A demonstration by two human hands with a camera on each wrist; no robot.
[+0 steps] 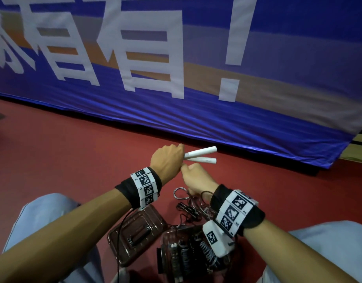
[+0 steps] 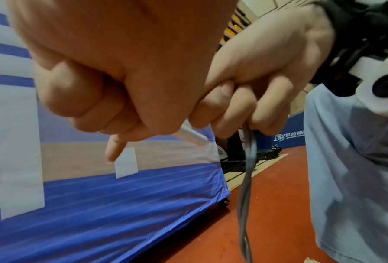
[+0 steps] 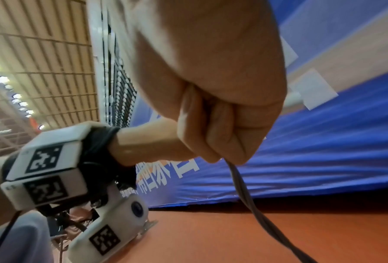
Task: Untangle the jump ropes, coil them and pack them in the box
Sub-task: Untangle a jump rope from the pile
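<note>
Low left of centre in the head view, a ribbed brown lid (image 1: pixel 135 231) lies on the red floor (image 1: pixel 63 150). At centre, the left hand (image 1: pixel 167 161) clenches two smooth white handles (image 1: pixel 200 155). Beside it, the right hand (image 1: pixel 196 178) grips twisted grey rope (image 2: pixel 248 169). Below, the clear box (image 1: pixel 188 258) holds coiled ropes. A glossy blue banner (image 1: pixel 196 111) fills the top.

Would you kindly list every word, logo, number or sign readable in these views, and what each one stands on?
"有" twice, then "!": large white print on the blue banner; the character at its left edge is cut off.
"金陵体", with "JINLING SPOR" beneath, cut off: white logo on the blue panel.
Wristband tags: square codes; tiny numbers unreadable.
Mirrored banner text: too blurred.
</note>
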